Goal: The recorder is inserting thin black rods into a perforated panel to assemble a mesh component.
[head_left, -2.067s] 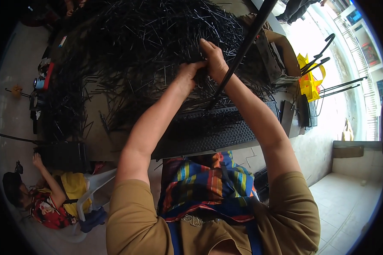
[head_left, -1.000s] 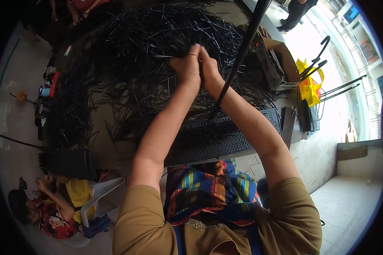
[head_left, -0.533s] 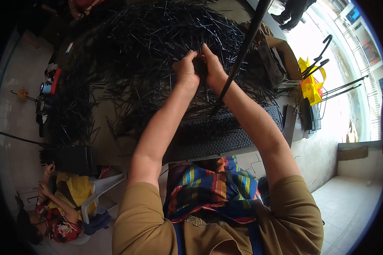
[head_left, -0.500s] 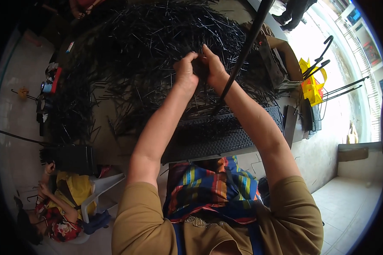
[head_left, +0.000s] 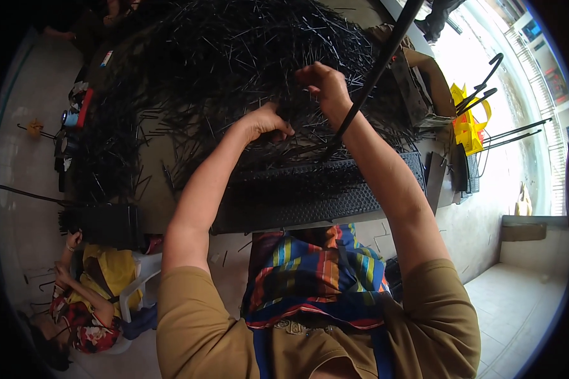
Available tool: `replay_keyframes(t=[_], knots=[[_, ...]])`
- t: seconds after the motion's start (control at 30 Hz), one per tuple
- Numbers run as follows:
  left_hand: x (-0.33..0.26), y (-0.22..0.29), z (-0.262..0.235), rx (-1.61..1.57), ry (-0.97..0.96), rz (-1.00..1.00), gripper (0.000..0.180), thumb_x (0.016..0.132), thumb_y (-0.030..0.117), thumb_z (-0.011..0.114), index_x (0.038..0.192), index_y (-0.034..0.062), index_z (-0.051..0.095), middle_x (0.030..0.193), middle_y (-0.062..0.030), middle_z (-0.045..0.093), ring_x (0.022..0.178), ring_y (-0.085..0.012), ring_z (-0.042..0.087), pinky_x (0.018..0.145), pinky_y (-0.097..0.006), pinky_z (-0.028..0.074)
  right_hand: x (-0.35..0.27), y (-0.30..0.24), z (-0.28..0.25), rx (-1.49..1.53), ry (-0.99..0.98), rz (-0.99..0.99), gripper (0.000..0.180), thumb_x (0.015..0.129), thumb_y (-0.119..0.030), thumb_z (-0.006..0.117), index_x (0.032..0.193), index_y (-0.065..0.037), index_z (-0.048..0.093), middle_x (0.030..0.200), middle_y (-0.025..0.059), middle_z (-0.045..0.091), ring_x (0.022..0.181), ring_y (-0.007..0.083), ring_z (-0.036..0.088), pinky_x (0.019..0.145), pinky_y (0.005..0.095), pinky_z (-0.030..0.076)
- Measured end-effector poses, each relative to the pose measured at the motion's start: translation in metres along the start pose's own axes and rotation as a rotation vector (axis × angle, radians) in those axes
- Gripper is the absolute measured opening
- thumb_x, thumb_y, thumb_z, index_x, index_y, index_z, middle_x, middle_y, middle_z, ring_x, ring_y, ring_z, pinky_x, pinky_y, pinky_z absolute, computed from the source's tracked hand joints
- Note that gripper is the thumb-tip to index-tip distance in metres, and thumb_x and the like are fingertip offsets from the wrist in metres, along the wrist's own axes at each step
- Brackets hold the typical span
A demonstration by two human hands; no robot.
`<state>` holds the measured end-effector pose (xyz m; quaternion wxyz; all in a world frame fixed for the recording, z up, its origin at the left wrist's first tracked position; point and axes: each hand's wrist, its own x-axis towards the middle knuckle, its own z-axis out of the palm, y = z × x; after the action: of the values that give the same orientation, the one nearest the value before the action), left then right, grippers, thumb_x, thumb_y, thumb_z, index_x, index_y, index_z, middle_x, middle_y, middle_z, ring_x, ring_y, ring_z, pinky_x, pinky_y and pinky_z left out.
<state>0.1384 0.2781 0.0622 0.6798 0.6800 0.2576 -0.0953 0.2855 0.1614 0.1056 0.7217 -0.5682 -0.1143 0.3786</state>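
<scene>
A large heap of thin black strips (head_left: 234, 50) covers the table in front of me. My left hand (head_left: 269, 123) is low at the near edge of the heap, fingers bent toward the right over loose strips, with nothing visible in them. Farther right and a little higher, my right hand (head_left: 327, 83) hovers over the strips with its fingers loosely curved and apart. Just below both hands lies a long black tray with a dimpled surface (head_left: 335, 205), partly littered with dark bits. My right forearm passes over its right part.
A dark pole (head_left: 379, 72) slants across by my right wrist. An open cardboard box (head_left: 431, 79) and a yellow bag (head_left: 468, 126) stand at the right. A co-worker (head_left: 85, 309) sits at lower left beside a black box (head_left: 110, 225). Small items (head_left: 76, 117) line the left edge.
My hands, close together before, have moved apart. The left has come nearer and left, toward the tray; the right has shifted slightly right with its fingers bent.
</scene>
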Motion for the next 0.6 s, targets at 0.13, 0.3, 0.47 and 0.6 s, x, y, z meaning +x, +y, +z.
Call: replay_keyframes(t=[0.13, 0.3, 0.47, 0.6], knots=[[0.011, 0.000, -0.001, 0.213, 0.102, -0.107, 0.048, 0.062, -0.003, 0.073, 0.108, -0.0062, 0.056, 0.074, -0.0113, 0.066, 0.062, -0.0209, 0.066, 0.050, -0.034, 0.050, 0.008, 0.015, -0.004, -0.532, 0.028, -0.167, 0.025, 0.083, -0.023, 0.070, 0.093, 0.000, 0.069, 0.082, 0.0064, 0.069, 0.071, 0.0152, 0.061, 0.065, 0.0286, 0.044], [0.008, -0.007, -0.007, 0.639, 0.378, 0.015, 0.056, 0.057, 0.002, 0.075, 0.108, -0.0139, 0.058, 0.072, -0.0173, 0.067, 0.061, -0.0217, 0.067, 0.056, -0.035, 0.052, -0.004, 0.005, 0.008, -0.787, 0.033, -0.157, 0.027, 0.078, -0.020, 0.075, 0.092, 0.003, 0.068, 0.075, 0.0061, 0.066, 0.059, 0.0149, 0.057, 0.054, 0.0281, 0.045], [-0.002, -0.011, -0.020, 0.059, 0.519, 0.035, 0.026, 0.066, 0.003, 0.072, 0.089, -0.0081, 0.065, 0.077, -0.0183, 0.069, 0.067, -0.0292, 0.070, 0.054, -0.036, 0.054, 0.020, 0.019, -0.013, -0.313, 0.153, -0.099, 0.017, 0.084, -0.017, 0.070, 0.080, -0.002, 0.064, 0.065, 0.0035, 0.060, 0.050, 0.0134, 0.052, 0.044, 0.0265, 0.037], [-0.022, -0.030, -0.062, -0.626, 0.364, 0.025, 0.013, 0.080, 0.003, 0.067, 0.092, -0.0014, 0.063, 0.084, -0.0166, 0.068, 0.068, -0.0257, 0.067, 0.061, -0.042, 0.060, 0.014, 0.010, -0.017, -0.249, 0.172, -0.219, 0.011, 0.085, -0.012, 0.068, 0.088, -0.002, 0.067, 0.069, 0.0040, 0.062, 0.050, 0.0124, 0.052, 0.044, 0.0259, 0.036]])
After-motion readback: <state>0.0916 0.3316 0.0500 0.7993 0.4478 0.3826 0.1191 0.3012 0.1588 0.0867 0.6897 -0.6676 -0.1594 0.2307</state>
